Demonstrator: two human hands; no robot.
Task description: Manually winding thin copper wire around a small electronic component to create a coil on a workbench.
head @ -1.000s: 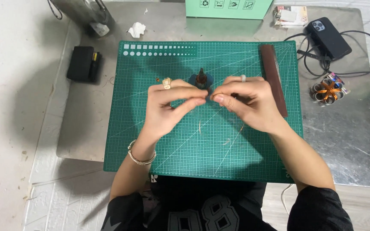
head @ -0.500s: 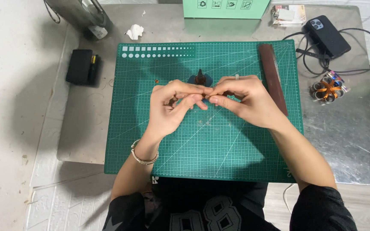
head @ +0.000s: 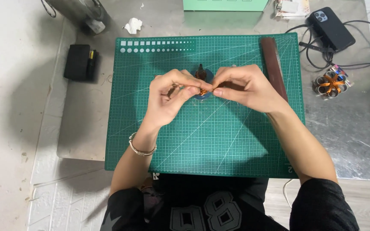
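Note:
Over the middle of a green cutting mat (head: pixel 202 141), my left hand (head: pixel 168 96) and my right hand (head: pixel 245 87) meet fingertip to fingertip. Between them they pinch a small copper-coloured wire coil (head: pixel 202 91). Just behind the fingers a small dark pointed piece (head: pixel 201 71) stands on a round blue base (head: pixel 202 96), mostly hidden by my hands. A bracelet sits on my left wrist.
A long dark brown strip (head: pixel 274 64) lies along the mat's right side. A black box (head: pixel 79 62) and crumpled white paper (head: pixel 132 25) lie left on the metal table (head: pixel 352 132). A black phone (head: pixel 330 28) with cables, a cluster of small copper-wound rings (head: pixel 331 83), and a green box (head: pixel 223 4) lie beyond.
Both hands have shifted slightly away from me on the mat while staying joined at the fingertips. The copper coil now shows between the fingers.

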